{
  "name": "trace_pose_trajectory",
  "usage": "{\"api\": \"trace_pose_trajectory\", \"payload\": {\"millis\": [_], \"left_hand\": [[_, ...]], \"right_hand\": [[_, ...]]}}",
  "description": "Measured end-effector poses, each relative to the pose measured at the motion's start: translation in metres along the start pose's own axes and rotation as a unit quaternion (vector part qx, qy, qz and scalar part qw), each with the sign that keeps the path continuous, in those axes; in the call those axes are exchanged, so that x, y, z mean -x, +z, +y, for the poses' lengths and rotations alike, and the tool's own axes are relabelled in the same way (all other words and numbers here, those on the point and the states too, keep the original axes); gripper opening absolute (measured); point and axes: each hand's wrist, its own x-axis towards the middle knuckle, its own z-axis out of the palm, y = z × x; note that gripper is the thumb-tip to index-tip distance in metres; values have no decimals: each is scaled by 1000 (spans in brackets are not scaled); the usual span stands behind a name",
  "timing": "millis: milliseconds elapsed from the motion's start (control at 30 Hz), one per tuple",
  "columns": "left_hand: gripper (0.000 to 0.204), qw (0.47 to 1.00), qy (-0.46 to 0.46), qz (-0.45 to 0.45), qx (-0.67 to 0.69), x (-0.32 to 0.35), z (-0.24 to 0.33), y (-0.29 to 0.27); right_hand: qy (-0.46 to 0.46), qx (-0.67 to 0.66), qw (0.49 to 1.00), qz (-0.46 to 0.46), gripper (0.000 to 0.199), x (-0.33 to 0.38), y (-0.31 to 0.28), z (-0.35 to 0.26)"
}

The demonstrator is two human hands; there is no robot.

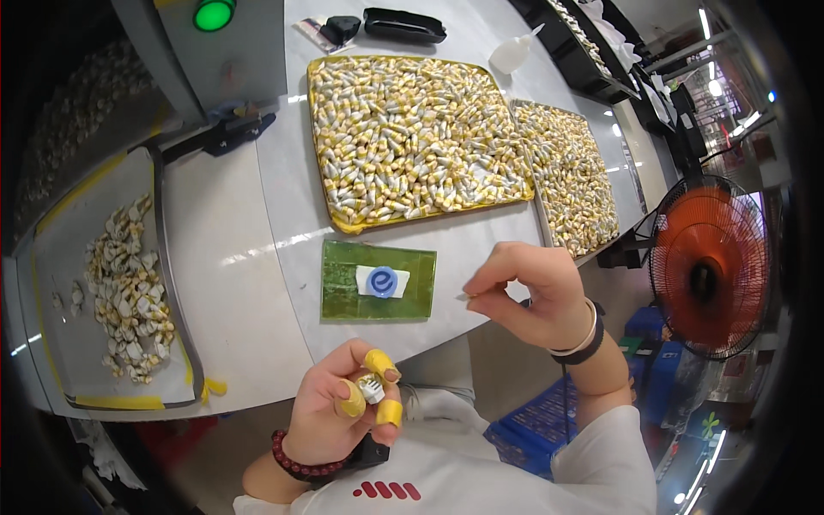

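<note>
Capsule [371, 388] sits pinched in my left hand [343, 410], a small white and yellow piece held between my thumb and two fingers [378, 361] wrapped in yellow tape, close to my chest at about 6 o'clock of the table [249, 283]. My right hand [525, 292] hovers at 3 o'clock with thumb and forefinger pressed nearly together; I cannot tell whether anything thin lies between them. Straight ahead at 12 o'clock lies the green pad [378, 281] with a white slip and blue disc on it, and beyond it the big tray [412, 137] heaped with more capsules, a second tray [568, 176] to its right at 1 o'clock. At 9 o'clock a grey bin [112, 283] holds a looser pile.

As I judge it, the work goes best if I keep the left pinch light, so the shell is not crushed, turn the piece with the taped tips instead of the bare skin, and bring my right fingertips in square to its end, over my lap where a dropped piece is easy to find
</note>
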Motion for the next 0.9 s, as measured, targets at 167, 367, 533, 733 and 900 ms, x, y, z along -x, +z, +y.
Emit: {"api": "trace_pose_trajectory", "payload": {"millis": [167, 367, 533, 733, 900], "left_hand": [[57, 997, 21, 45, -54, 6, 0, 4], [57, 996, 11, 50, -74, 12, 7, -1], [57, 995, 8, 67, -78, 18, 9, -3], [61, 994, 0, 80, -69, 18, 16, -1], [62, 996, -15, 68, -59, 17, 18, -2]], "right_hand": [[-5, 20, 999, -32, 8, -17, 10, 0], [2, 55, 998, -37, 10, -28, 26, -2], [-87, 167, 982, -30, 12, -35, 35, 5], [-111, 217, 968, -65, 11, -37, 41, 8], [-99, 217, 970, -48, 15, -37, 50, 7]]}}
